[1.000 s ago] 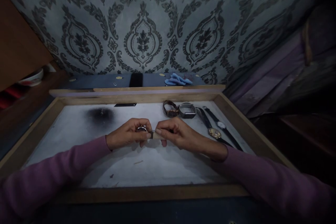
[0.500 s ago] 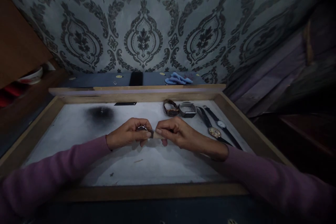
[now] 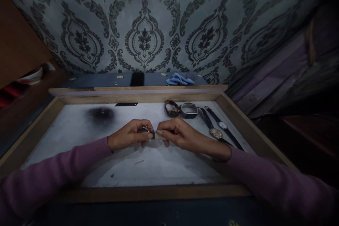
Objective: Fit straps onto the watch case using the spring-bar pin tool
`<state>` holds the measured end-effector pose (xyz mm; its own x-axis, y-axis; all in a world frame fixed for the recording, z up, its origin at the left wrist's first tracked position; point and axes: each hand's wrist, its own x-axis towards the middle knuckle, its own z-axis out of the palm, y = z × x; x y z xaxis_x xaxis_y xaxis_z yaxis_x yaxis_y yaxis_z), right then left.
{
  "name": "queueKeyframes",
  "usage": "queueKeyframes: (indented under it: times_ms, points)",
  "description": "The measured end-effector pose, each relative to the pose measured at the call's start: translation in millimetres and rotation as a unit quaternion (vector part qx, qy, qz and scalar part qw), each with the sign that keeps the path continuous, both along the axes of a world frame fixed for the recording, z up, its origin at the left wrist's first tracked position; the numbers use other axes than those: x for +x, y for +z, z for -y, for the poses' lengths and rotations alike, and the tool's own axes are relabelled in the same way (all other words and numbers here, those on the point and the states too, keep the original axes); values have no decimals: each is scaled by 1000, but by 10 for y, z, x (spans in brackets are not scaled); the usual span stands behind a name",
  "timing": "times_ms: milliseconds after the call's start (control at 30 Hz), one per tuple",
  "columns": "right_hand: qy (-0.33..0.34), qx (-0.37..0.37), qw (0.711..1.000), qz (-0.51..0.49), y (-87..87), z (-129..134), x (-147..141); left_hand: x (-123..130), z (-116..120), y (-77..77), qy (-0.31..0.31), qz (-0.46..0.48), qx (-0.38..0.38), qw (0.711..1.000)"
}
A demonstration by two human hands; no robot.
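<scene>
My left hand (image 3: 129, 135) is closed around a wristwatch (image 3: 143, 129), whose round shiny case shows between thumb and forefinger. From the watch a short band, dark and then pale tan, runs toward my right hand (image 3: 176, 132). This pale strap (image 3: 159, 136) is gripped by my right fingers, thumb and forefinger pinched together. A thin light sliver shows at the right fingertips, too small to name. Both hands are almost touching, held above the white bottom of a shallow wooden tray (image 3: 127, 194).
Beyond my right hand lie a brown watch (image 3: 172, 109), a watch with a grey band (image 3: 189, 111), a gold-faced watch (image 3: 216, 133) and a white-faced watch (image 3: 223, 125). A black flat strip (image 3: 126, 104) lies at the back. Behind the tray are a blue cloth (image 3: 180, 79) and a black phone-like slab (image 3: 137, 79).
Hardly anything differs. Both hands keep the same grip on the watch and strap, with only a tiny shift at the fingers.
</scene>
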<state>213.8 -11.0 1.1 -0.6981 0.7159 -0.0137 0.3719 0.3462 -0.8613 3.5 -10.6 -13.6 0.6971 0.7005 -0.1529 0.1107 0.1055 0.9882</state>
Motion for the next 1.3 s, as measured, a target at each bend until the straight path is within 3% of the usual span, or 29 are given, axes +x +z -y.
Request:
queueKeyframes:
  times_ms: [1067,1300]
  points:
    - [-18,-35,999,-26,-5,42,-19,-47,-83,19,-48,-26,4,998]
    - [-20,-88,996,-4,26,42,-12,-44,-98,16,-64,-39,2,997]
